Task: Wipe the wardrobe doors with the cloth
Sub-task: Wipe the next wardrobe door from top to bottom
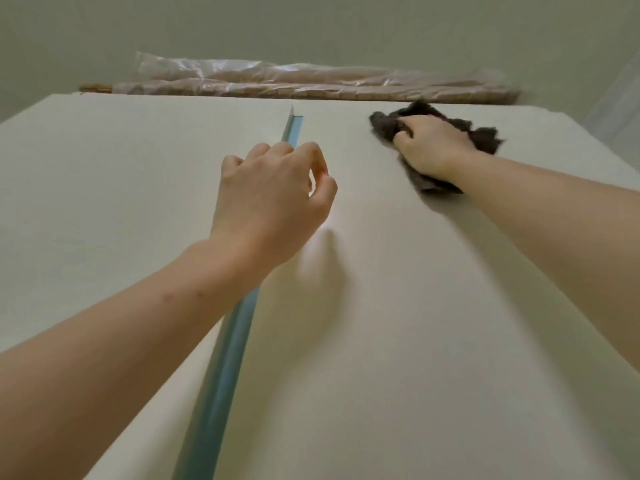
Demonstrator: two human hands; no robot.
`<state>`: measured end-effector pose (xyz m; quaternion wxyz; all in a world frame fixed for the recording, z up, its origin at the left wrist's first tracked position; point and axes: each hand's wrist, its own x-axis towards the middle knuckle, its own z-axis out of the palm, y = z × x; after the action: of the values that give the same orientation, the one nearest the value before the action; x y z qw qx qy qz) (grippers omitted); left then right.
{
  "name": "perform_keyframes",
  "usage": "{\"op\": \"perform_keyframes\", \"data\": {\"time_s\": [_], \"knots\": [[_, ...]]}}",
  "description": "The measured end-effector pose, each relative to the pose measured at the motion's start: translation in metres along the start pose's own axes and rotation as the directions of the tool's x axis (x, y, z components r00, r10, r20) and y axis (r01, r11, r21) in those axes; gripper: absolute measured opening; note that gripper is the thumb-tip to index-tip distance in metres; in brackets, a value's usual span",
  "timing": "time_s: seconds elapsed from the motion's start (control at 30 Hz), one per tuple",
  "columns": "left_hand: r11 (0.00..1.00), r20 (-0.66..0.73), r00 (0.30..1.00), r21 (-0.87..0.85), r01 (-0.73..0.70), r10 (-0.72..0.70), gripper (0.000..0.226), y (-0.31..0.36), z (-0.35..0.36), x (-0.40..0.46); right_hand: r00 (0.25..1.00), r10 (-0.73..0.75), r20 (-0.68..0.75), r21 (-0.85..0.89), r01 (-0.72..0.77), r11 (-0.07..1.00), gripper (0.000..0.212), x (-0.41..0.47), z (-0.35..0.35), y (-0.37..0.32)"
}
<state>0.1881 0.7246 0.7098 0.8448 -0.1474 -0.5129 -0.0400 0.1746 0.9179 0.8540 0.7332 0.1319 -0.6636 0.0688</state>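
Two cream wardrobe doors fill the head view, seen from below: the left door [121, 202] and the right door [415, 306]. A blue-green strip [221, 368] runs up the gap between them. My right hand [429, 147] grips a dark grey cloth [485, 133] and presses it against the right door near its top edge. My left hand [273, 195] hovers in front of the strip near the door gap with its fingers loosely curled, holding nothing.
On top of the wardrobe lie long rolled bundles wrapped in clear plastic [294, 81]. A pale wall or ceiling [311, 22] rises behind them. A translucent sheet [616, 105] hangs at the far right.
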Motion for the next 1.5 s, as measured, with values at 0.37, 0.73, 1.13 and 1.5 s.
{"op": "perform_keyframes", "data": {"time_s": [0.37,0.73,1.13,1.5], "knots": [[0.999,0.067,0.997,0.018,0.042,-0.043,0.02,0.007,0.003,0.004,0.894,0.425,-0.142,-0.093,-0.439,0.894,0.041,-0.041,-0.036,0.123],[0.998,0.083,0.995,-0.001,0.062,-0.062,0.02,-0.002,-0.022,0.0,0.781,0.598,-0.18,0.045,-0.6,0.799,0.047,-0.077,-0.032,0.097],[0.996,0.095,0.991,0.013,0.088,-0.089,0.026,-0.002,-0.039,-0.015,0.982,-0.177,0.063,-0.061,0.181,0.982,0.055,-0.12,0.043,-0.135],[0.995,0.151,0.985,-0.053,0.09,-0.081,0.03,0.043,-0.047,-0.047,0.97,-0.205,0.131,-0.099,0.219,0.971,0.05,-0.16,0.011,-0.069]]}}
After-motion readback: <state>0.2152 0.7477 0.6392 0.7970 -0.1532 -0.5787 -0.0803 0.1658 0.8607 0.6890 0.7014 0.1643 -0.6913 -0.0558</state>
